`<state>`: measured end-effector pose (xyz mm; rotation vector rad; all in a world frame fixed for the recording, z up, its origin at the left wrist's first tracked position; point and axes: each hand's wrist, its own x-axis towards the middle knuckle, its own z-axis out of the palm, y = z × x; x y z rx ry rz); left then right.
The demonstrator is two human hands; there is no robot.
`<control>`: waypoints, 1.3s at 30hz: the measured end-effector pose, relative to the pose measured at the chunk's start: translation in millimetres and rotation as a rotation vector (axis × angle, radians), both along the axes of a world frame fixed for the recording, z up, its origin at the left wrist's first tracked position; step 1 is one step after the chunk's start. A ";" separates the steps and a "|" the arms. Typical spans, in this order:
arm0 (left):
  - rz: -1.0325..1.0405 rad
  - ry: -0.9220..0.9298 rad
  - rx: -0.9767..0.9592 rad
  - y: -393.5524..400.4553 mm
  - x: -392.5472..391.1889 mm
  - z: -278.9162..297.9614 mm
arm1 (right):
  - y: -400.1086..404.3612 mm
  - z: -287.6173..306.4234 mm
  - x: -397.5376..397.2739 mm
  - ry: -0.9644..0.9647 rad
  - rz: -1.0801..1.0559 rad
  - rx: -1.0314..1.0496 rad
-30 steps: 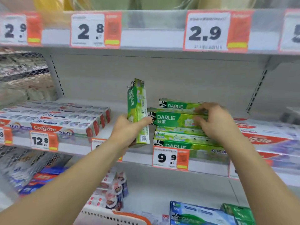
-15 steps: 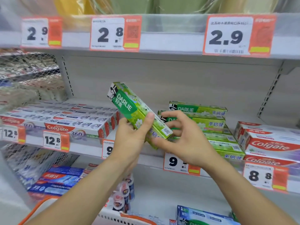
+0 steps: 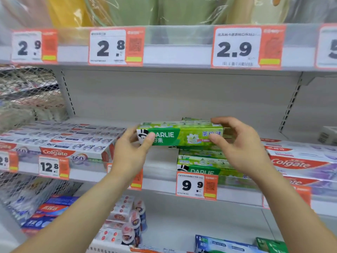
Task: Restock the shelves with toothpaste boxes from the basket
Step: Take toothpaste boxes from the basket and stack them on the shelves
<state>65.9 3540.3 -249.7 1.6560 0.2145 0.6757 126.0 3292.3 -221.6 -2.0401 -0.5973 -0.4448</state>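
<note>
Above the stack: the green cardboard Darlie toothpaste box (image 3: 179, 134) is held level just over the pile of matching green boxes (image 3: 204, 161) on the white metal middle shelf (image 3: 160, 187).
Left hand (image 3: 130, 152): its grip pinches the box's logo end, thumb on the printed front.
Right hand (image 3: 238, 143): its grip is curled round the other end, fingers over the top edge.
Why both ends: likely to keep the box level and square for setting it on the pile.
Long axis: runs 9 to 3 o'clock, along the shelf edge.
Facing: printed front toward the aisle, logo end at 9 o'clock.
Pile height: hard to count behind the hands.
Neighbours: white and red Colgate boxes (image 3: 76, 148) at 9 o'clock.
</note>
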 end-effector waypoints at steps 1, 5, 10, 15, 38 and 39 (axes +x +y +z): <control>0.025 0.025 0.089 -4.0 4.7 -2.0 | -6.8 1.6 1.4 -0.053 -0.070 -0.152; 0.039 0.090 0.299 -18.2 24.2 -6.1 | -22.8 13.3 10.3 -0.062 -0.168 -0.544; -0.023 0.163 0.387 -20.6 41.3 -15.5 | -21.5 31.1 32.0 -0.024 -0.126 -0.852; -0.111 0.179 0.401 -22.9 54.0 -18.2 | -26.8 45.2 43.8 0.111 -0.009 -1.018; -0.385 0.253 0.271 -50.6 92.3 -12.6 | -59.8 62.7 104.9 0.406 0.062 -1.015; -0.400 0.262 0.278 -50.8 92.4 -13.3 | -59.8 62.2 107.3 0.457 0.075 -0.995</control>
